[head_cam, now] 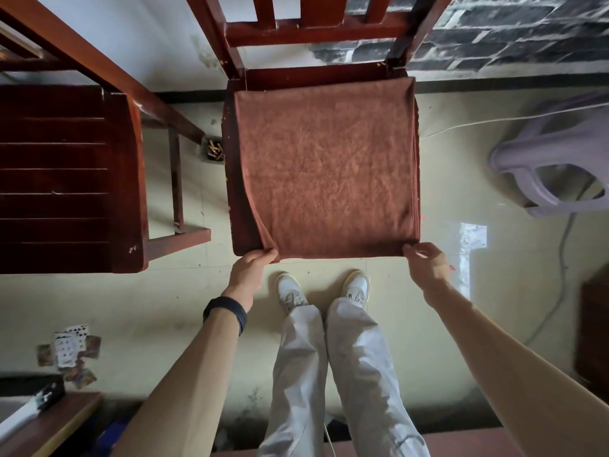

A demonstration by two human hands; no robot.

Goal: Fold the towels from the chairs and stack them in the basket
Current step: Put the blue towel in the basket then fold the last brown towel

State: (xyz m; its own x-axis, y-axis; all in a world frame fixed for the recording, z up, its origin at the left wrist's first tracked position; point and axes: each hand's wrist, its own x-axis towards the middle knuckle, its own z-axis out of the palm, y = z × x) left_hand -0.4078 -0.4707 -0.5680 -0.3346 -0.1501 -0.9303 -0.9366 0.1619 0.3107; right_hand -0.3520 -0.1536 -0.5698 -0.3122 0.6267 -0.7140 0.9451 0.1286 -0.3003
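A brown towel (326,169) lies folded flat across the seat of the wooden chair (316,31) straight ahead, covering nearly the whole seat. My left hand (252,265) pinches the towel's near left corner at the seat's front edge. My right hand (425,263) pinches the near right corner. The towel's near edge runs straight between the two hands. No basket is in view.
A second dark wooden chair (66,179) stands to the left with a bare slatted seat. A lilac plastic stool (557,159) lies at the right. A small box of butts (214,150) sits on the floor between the chairs. Playing cards (71,349) lie on the floor, lower left.
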